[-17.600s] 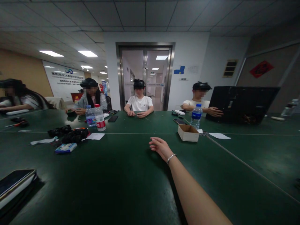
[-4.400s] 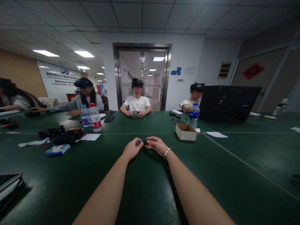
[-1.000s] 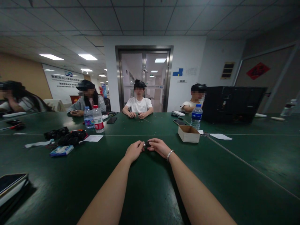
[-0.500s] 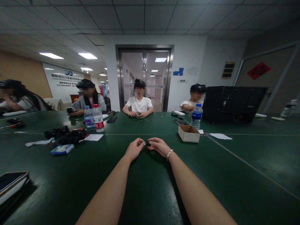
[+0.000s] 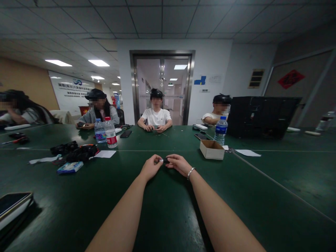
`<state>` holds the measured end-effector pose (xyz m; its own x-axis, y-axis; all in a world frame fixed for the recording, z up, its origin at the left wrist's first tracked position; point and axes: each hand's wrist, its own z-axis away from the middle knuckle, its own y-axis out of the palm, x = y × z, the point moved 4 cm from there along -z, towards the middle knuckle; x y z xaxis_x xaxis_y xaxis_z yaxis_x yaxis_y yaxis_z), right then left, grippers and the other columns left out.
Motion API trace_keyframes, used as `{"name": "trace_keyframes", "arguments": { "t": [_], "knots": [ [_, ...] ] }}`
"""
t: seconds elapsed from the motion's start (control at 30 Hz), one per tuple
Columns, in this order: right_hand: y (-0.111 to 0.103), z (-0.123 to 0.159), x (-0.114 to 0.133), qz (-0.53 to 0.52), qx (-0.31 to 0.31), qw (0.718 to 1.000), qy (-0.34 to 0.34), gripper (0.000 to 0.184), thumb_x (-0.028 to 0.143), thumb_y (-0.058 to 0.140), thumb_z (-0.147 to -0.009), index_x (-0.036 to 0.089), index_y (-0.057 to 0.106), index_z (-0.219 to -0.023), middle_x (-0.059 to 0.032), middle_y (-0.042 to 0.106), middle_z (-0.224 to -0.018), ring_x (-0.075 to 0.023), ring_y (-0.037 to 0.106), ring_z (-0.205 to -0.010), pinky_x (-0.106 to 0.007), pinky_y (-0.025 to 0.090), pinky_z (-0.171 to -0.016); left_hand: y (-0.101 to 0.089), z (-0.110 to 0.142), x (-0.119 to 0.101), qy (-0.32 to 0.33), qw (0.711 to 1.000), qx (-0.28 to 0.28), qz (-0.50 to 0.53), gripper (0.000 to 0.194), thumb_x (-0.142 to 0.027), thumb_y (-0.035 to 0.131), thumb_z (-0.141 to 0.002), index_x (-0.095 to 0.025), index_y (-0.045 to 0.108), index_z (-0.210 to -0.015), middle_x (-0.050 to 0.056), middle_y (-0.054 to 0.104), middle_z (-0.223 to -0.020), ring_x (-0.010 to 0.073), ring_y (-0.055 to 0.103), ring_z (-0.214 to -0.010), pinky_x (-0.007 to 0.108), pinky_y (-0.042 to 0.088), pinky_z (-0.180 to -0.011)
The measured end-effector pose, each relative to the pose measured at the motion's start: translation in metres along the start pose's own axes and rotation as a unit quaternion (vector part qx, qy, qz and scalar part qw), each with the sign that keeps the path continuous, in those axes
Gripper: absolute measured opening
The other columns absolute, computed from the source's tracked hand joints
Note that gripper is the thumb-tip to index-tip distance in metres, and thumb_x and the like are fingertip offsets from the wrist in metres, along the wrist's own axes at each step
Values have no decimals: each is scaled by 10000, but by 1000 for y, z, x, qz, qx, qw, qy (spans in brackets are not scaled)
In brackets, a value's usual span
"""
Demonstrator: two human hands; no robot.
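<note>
Blue packet [image 5: 69,167]: nine o'clock from the small black-and-silver object [image 5: 165,160];
Red-capped bottle [image 5: 111,134]: upright at ten o'clock from it;
Left hand [image 5: 151,168]: thumb and fingers pinched on the silver end;
Small black-and-silver object: between both hands; I cannot tell whether it touches the green table [image 5: 168,213];
Right hand [image 5: 179,164]: pinched on the black end;
Open box [image 5: 212,152]: between two and three o'clock

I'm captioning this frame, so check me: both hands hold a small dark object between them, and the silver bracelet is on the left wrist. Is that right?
Not quite: the head view shows the silver bracelet on the wrist of the right hand, not the left hand. They do hold the small dark object between them.
</note>
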<state>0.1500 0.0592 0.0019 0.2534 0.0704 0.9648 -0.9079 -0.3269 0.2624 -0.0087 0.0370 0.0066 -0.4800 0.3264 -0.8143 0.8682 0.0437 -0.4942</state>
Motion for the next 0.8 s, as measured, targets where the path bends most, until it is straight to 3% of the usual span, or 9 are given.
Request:
{"name": "trace_keyframes", "arguments": {
  "t": [0.3, 0.8],
  "knots": [
    [3, 4, 3, 4, 8, 1000, 2, 117, 25, 582, -797, 73, 572, -903, -83, 627, -766, -137, 648, -605, -166, 537, -534, 3, -1, 2, -23, 998, 34, -47, 523, -601, 288, -813, -172, 579, -743, 24, 603, -672, 153, 551, -623, 248, 394, -626],
    [2, 1, 1, 2, 27, 1000, 0, 122, 41, 585, -797, 76, 579, -914, -93, 633, -799, -143, 651, -625, -183, 548, -559, 1, 0, -1, -38, 997, 33, -58, 593, -648, 243, -802, -170, 576, -697, 29, 604, -636, 160, 550, -586, 248, 372, -587]
  ]
}}
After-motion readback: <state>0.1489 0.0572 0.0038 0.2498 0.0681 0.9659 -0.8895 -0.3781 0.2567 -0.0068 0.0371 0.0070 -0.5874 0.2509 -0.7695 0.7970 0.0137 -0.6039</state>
